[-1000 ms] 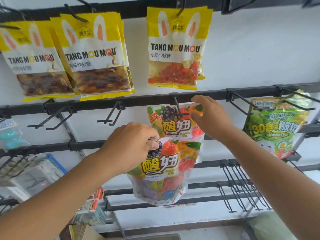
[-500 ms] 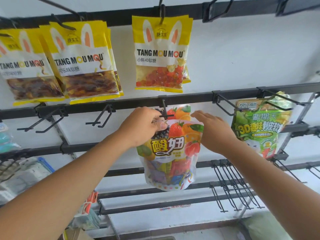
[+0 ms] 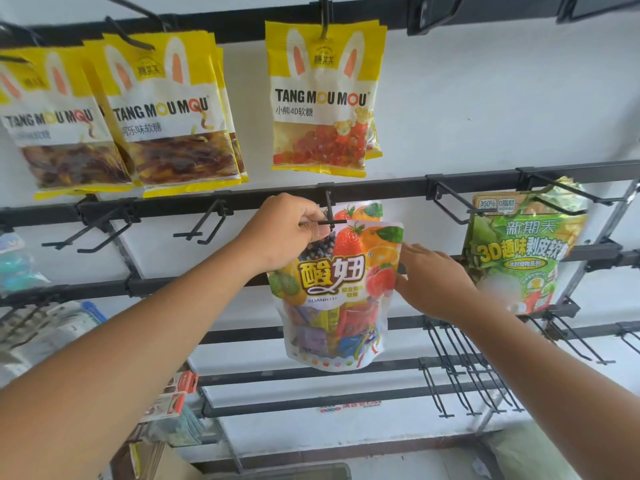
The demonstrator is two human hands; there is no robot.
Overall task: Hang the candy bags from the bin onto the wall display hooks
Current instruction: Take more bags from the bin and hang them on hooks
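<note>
Glossy fruit-print bag (image 3: 337, 292) pinched by left hand (image 3: 287, 233).

Two bare, sleeveless forearms (image 3: 138, 341)

Fruit candy bag (image 3: 341, 285): white, printed with red strawberry, orange slices, dark berries, yellow lettering; multicolour wrapped sweets show below. Bunny-ear bags (image 3: 323, 98): yellow top and hem, white band, orange ears, black text, red gummies. Cola gummy bags (image 3: 166, 112): same yellow/white, brown contents. Peelable gummy bag (image 3: 523, 251): green, yellow lettering. Display rails (image 3: 398, 188) and hooks (image 3: 204, 226): black. Wall (image 3: 485, 98): white.
</note>
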